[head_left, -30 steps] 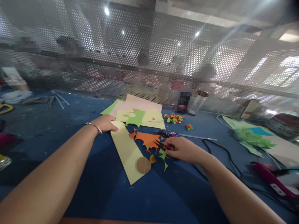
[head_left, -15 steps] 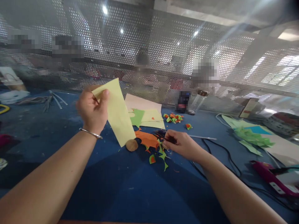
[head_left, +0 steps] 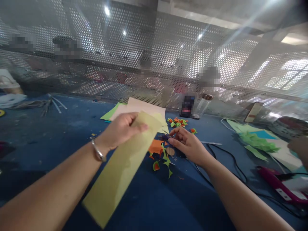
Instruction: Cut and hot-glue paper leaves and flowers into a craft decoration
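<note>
My left hand (head_left: pixel 125 130) pinches the upper end of a long pale yellow paper strip (head_left: pixel 120 166) between thumb and fingers. The strip slants down toward me, above the blue table. My right hand (head_left: pixel 186 144) has its fingers curled around a small dark tool (head_left: pixel 165 137) with thin pointed tips; its kind is partly hidden. Close to the right fingertips lies a round brown disc (head_left: pixel 170 151). Orange paper (head_left: pixel 156 146) and green paper scraps (head_left: pixel 166 158) are beside it, along with a small green-and-orange piece (head_left: pixel 156 166).
Behind my hands lie a pale pink sheet (head_left: pixel 144 106) and a pile of small folded pieces (head_left: pixel 177 122). A clear jar (head_left: pixel 203 106) stands near the perforated screen. At right are black cables (head_left: pixel 231 157), a magenta power strip (head_left: pixel 271 183), green paper (head_left: pixel 260 141) and another person's hand (head_left: pixel 299 148).
My left hand has moved right and toward me, swinging the strip's lower end to the left. The brown disc now lies farther right. Another person's hand has appeared at the right edge.
</note>
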### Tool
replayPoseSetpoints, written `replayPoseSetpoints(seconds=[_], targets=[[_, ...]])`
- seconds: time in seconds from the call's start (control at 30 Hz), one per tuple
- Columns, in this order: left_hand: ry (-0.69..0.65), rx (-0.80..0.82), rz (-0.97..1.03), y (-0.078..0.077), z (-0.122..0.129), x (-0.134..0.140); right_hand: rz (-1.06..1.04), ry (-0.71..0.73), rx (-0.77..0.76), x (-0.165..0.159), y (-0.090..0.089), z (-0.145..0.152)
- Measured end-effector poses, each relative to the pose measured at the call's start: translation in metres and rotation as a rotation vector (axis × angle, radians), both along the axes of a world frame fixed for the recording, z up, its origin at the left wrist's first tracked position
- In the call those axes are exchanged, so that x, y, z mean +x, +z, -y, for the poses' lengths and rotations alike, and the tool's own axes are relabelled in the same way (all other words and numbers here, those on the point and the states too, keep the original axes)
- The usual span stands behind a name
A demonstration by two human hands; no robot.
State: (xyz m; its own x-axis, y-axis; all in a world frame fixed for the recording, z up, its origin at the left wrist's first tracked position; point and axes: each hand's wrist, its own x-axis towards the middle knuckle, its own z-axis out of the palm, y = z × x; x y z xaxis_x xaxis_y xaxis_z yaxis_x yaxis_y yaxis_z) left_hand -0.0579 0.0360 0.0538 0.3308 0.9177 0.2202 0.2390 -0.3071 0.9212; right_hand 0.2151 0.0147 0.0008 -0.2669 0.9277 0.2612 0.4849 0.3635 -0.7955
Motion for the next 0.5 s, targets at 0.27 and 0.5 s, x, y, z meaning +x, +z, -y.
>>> replayPoseSetpoints(seconds=[0.27, 0.5], targets=[[-0.236, -0.3, 0.175, -0.039, -0.003, 0.032, 0.04, 0.034, -0.014, 0.0, 0.006, 0.002], [-0.174, -0.38, 0.23, -0.045, -0.006, 0.032, 0.004, -0.019, 0.013, 0.003, 0.01, 0.004]])
